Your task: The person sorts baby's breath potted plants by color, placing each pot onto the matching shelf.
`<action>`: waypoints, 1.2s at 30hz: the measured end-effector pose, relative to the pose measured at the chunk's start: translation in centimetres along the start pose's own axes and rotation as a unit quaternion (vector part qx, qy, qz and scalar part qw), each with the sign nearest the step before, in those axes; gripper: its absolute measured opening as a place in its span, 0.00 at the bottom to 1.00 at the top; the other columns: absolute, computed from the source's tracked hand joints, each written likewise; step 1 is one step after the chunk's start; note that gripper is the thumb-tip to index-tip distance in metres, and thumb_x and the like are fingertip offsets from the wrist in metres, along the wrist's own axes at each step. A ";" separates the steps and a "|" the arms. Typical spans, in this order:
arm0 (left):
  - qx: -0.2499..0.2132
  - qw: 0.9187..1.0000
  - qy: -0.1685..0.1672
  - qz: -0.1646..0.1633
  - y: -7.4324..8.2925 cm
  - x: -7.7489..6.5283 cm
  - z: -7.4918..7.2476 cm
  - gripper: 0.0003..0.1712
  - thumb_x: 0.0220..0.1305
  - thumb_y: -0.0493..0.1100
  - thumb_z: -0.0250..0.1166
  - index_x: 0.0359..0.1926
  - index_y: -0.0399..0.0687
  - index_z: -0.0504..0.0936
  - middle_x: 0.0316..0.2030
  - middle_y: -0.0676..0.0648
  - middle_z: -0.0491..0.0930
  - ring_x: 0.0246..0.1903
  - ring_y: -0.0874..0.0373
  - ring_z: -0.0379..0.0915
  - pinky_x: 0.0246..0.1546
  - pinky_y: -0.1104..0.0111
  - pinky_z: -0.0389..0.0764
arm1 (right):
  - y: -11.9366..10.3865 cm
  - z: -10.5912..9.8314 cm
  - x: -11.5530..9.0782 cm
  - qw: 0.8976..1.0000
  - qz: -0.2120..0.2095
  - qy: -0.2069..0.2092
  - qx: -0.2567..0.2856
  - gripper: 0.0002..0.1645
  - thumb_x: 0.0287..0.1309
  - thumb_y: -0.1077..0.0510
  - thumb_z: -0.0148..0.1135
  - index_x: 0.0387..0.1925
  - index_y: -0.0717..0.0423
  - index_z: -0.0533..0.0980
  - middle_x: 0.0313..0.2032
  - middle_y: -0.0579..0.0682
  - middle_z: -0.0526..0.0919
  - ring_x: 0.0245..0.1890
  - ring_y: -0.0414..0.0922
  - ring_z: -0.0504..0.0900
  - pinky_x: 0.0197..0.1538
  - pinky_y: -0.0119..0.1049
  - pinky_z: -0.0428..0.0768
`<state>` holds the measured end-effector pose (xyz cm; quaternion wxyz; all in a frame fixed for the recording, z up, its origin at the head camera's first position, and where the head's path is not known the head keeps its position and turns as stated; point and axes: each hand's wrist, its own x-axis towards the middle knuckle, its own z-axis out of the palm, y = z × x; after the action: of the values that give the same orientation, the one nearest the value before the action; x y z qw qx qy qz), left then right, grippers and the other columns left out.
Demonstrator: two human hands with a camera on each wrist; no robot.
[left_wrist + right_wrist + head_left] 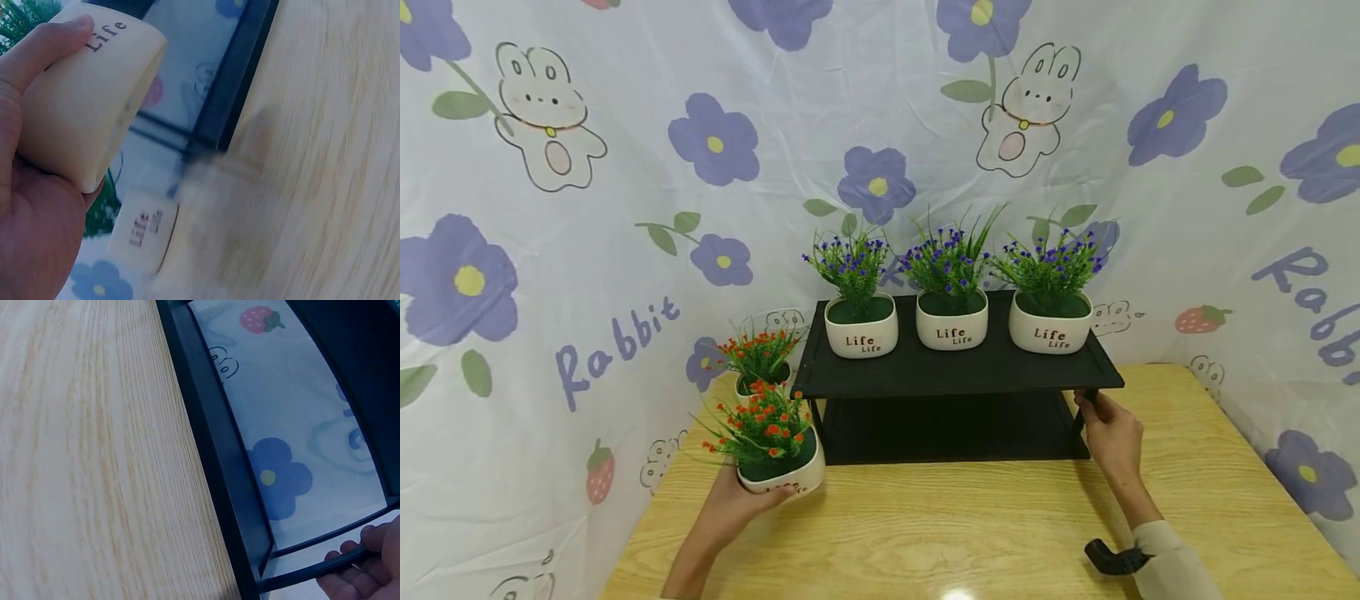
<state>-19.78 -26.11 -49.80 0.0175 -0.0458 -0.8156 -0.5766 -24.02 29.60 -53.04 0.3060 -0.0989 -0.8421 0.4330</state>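
My left hand (pixel 733 508) grips a white oval pot (pixel 811 468) of orange-red artificial flowers (pixel 772 429), held tilted in front of the shelf's left end. In the left wrist view the thumb lies across the pot's "Life" lettering (pixel 107 36). At the other end, my right hand (pixel 1114 437) holds the front right post (pixel 312 572) of a black two-tier shelf (pixel 955 372), its fingers curled round it in the right wrist view. Three white pots with purple flowers, left (pixel 862 333), middle (pixel 952 327) and right (pixel 1051 329), stand in a row on the top tier.
Another orange-flowered pot (pixel 763 377) stands on the wooden table (pixel 925 525) beside the shelf's left end, partly hidden behind the held plant. The lower tier (pixel 940 429) lies beneath the top one. A patterned curtain (pixel 805 100) hangs close behind and at both sides.
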 end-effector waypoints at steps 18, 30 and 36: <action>-0.072 0.988 -0.129 0.039 3.1 1.5 8.2 0.58 0.50 0.37 0.86 0.79 0.62 0.66 0.71 0.46 0.78 0.63 0.62 0.80 0.61 0.72 0.81 | 0.0 -0.1 -0.1 1.000 0.006 0.003 -0.004 0.13 0.75 0.56 0.67 0.49 0.60 0.90 0.44 0.64 0.92 0.34 0.13 0.72 0.38 0.09 0.66; -0.099 0.969 -0.214 0.077 5.2 2.2 14.8 0.61 0.53 0.40 0.86 0.81 0.67 0.60 0.74 0.49 0.73 0.69 0.52 0.76 0.64 0.72 0.79 | 0.0 0.0 0.1 1.000 0.002 0.005 -0.013 0.13 0.74 0.56 0.68 0.49 0.60 0.90 0.43 0.64 0.92 0.34 0.12 0.71 0.38 0.07 0.65; -0.108 0.959 -0.249 0.087 6.0 2.6 18.1 0.65 0.54 0.40 0.85 0.82 0.75 0.54 0.75 0.53 0.72 0.68 0.56 0.76 0.65 0.72 0.78 | -0.2 0.1 0.1 1.000 -0.002 0.008 -0.019 0.13 0.74 0.56 0.68 0.48 0.61 0.90 0.42 0.64 0.92 0.38 0.42 0.91 0.38 0.08 0.64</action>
<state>-21.36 -6.95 -50.01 -0.1406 -0.2600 -0.7200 -0.6278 -24.14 29.45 -52.89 0.3116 -0.1064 -0.8478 0.4157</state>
